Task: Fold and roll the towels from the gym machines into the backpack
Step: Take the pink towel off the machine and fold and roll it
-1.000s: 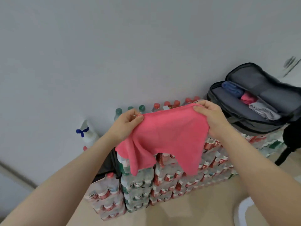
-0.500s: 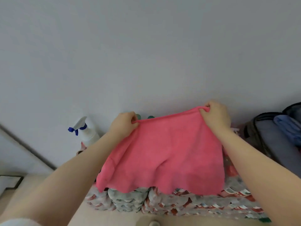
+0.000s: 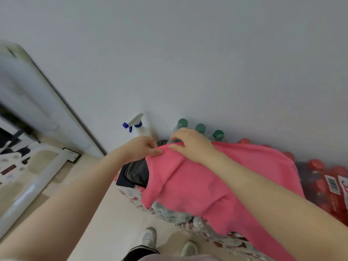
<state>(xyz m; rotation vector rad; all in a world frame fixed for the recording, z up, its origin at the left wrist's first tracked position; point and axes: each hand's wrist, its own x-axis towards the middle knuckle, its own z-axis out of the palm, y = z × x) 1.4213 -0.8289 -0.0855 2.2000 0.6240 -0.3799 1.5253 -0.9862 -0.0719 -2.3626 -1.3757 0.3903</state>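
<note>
Head view, left hand (image 3: 140,150) pinching pink towel (image 3: 203,185) (corner), right hand (image 3: 190,145) flat

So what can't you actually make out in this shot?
- Backpack: nowhere in the head view now, so its contents can't be checked.
- Bottle packs beneath the pink towel: mostly covered by it.
- Dark item beside the towel: half hidden, unidentifiable.
- Right hand grip: fingertips lie on the towel's edge, pinch unclear.
- Gym machine: blurred, cut off at left.

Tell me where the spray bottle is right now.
In the head view the spray bottle stands against the wall, left of centre, just left of the green-capped bottles and behind the left hand.
</note>
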